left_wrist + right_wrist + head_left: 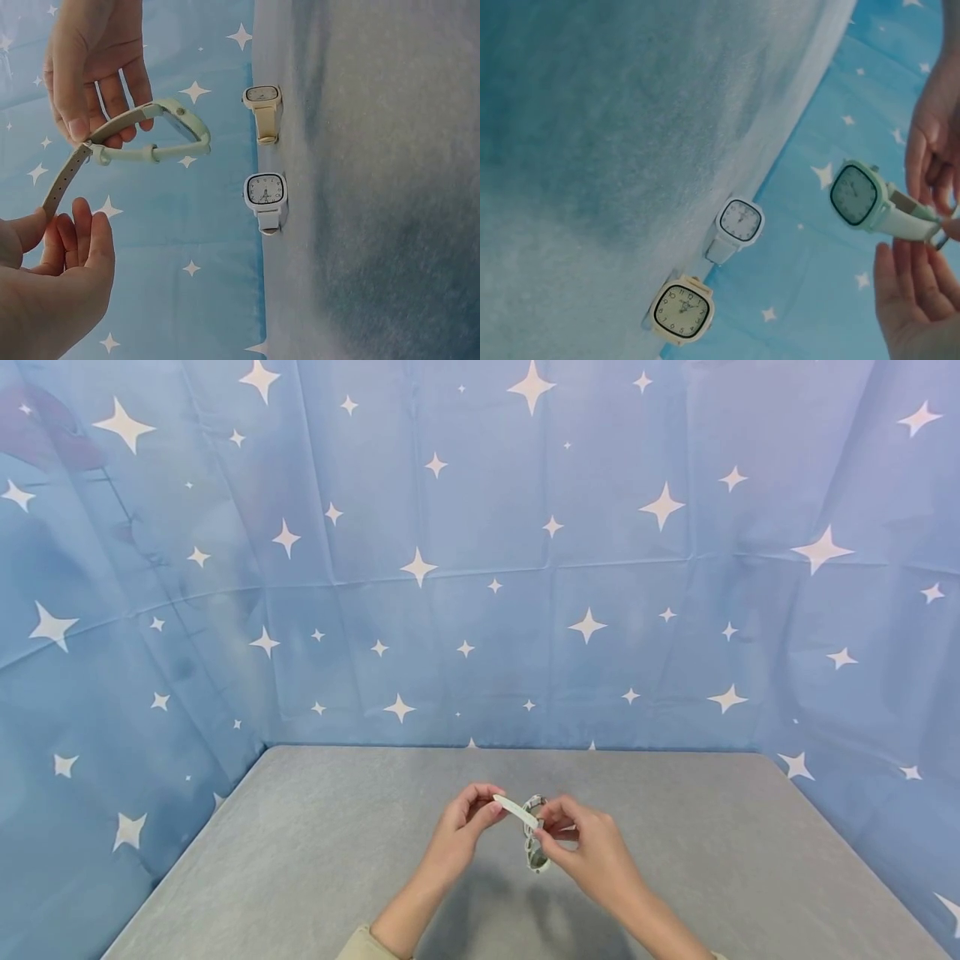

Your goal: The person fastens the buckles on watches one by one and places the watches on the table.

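Between both hands is a pale green wristwatch [853, 195] with a squarish dial. Its strap [64, 180] forms a loop, the holed tail running out past the small metal buckle [88, 147]. My left hand [457, 835] pinches the tail's end between thumb and fingers. The right hand [596, 852] pinches the strap near the buckle, in the air above the table. Whether the buckle pin sits in a hole cannot be made out. The watch head hangs beyond the right fingers, as the left wrist view shows.
A white watch [265, 190] and a cream watch [262, 94] stand on the grey table [300, 843], dials facing me in the right wrist view. Blue curtains with white stars [480, 527] rise behind and beside the table.
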A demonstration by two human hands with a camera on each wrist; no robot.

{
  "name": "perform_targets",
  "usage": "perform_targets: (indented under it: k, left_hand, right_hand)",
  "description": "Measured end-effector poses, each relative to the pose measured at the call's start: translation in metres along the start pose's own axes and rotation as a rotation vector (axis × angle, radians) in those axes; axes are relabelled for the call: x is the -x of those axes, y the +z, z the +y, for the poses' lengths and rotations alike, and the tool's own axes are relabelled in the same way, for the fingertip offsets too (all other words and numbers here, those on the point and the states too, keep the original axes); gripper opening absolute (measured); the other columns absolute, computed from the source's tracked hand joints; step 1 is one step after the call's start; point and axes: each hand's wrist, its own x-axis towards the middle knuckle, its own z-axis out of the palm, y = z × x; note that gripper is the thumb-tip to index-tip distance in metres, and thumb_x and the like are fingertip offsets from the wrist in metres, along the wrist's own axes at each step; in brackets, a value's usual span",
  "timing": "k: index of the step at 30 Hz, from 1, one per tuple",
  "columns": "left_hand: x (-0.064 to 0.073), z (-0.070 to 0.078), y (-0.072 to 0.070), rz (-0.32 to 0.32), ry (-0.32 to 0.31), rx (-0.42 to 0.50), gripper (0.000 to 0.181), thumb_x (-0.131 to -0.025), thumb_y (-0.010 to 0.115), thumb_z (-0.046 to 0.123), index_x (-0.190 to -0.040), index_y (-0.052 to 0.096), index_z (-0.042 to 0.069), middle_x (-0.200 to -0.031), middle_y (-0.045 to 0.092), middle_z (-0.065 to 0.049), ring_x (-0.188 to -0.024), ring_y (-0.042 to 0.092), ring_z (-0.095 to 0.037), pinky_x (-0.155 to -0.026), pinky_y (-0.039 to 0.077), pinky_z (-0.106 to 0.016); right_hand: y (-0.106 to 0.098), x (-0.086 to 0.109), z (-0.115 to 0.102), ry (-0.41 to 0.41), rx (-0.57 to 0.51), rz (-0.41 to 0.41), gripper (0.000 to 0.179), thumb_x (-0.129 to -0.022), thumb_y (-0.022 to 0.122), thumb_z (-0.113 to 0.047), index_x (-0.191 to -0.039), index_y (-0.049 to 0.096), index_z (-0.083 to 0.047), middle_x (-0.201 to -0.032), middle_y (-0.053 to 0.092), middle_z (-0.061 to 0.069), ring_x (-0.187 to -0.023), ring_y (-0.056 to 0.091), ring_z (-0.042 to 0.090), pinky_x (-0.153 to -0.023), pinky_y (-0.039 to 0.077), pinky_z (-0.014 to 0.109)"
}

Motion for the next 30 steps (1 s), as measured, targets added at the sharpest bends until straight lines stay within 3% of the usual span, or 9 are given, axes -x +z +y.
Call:
perform_targets:
  k: [6,13,19,27,30]
  left_hand:
    - [-0.0011,0.0017,-0.0011,0.027,-0.006,0.019,0.026,-0.098,0.060,0.004,-0.116,0.058,-0.014,-0.113,0.061,-0.029,-0.093,0.063,-0.002,-0.092,0.055,-0.020]
    - [-0.0008,0.0024,-0.0021,0.029,-0.020,0.026,0.027,-0.097,0.062,0.005,-0.116,0.060,-0.014,-0.113,0.063,-0.028,-0.092,0.065,0.000,-0.092,0.055,-0.020]
    - [0.0007,0.0008,-0.0028,0.026,-0.018,-0.022,0.027,-0.096,0.064,0.008,-0.114,0.062,-0.011,-0.110,0.066,-0.026,-0.091,0.064,0.001,-0.089,0.053,-0.017]
    - [-0.0001,-0.0055,-0.0020,-0.034,-0.016,-0.061,0.025,-0.097,0.062,0.008,-0.113,0.062,-0.011,-0.111,0.064,-0.032,-0.091,0.064,0.001,-0.088,0.052,-0.016]
    - [0.0003,-0.0073,-0.0004,-0.065,-0.029,-0.071,0.026,-0.099,0.061,0.011,-0.113,0.062,-0.010,-0.113,0.064,-0.031,-0.098,0.066,-0.006,-0.091,0.052,-0.017]
  right_hand:
    - [-0.0016,0.0009,-0.0020,0.056,-0.078,-0.010,0.017,-0.084,0.074,0.003,-0.091,0.067,-0.010,-0.086,0.074,0.003,-0.080,0.069,0.003,-0.072,0.059,0.018]
    - [-0.0021,0.0008,-0.0023,0.038,-0.083,0.012,0.020,-0.082,0.074,0.006,-0.092,0.067,-0.010,-0.088,0.074,0.001,-0.080,0.068,0.003,-0.071,0.058,0.017]
    - [-0.0027,0.0009,-0.0028,0.059,-0.087,0.006,0.021,-0.083,0.075,0.005,-0.093,0.067,-0.011,-0.091,0.074,0.001,-0.081,0.069,0.003,-0.072,0.059,0.019]
    - [-0.0029,0.0004,-0.0029,0.029,-0.090,0.018,0.020,-0.083,0.075,0.004,-0.093,0.067,-0.012,-0.092,0.074,0.001,-0.081,0.069,0.004,-0.072,0.059,0.020]
    - [-0.0025,0.0002,-0.0025,0.025,-0.094,0.015,0.020,-0.084,0.074,0.005,-0.093,0.068,-0.012,-0.093,0.074,0.002,-0.082,0.069,0.004,-0.073,0.059,0.020]
